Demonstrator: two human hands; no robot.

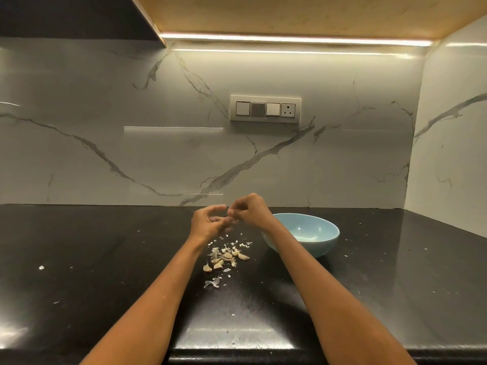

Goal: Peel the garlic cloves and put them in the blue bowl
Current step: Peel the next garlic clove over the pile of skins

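My left hand point(208, 223) and my right hand point(250, 209) meet above the black counter, fingertips pinched together on a small garlic clove point(232, 219) that is mostly hidden by the fingers. Below the hands lies a loose pile of garlic cloves point(222, 258) mixed with bits of papery skin. The blue bowl point(324, 242) stands on the counter just right of my right wrist; its visible inside looks bare, and my right forearm covers its left edge.
Flakes of garlic skin point(213, 283) are scattered on the black counter point(105, 259). A marble wall with a switch panel point(265, 109) rises behind, and a side wall closes the right. The counter's front edge runs along the bottom.
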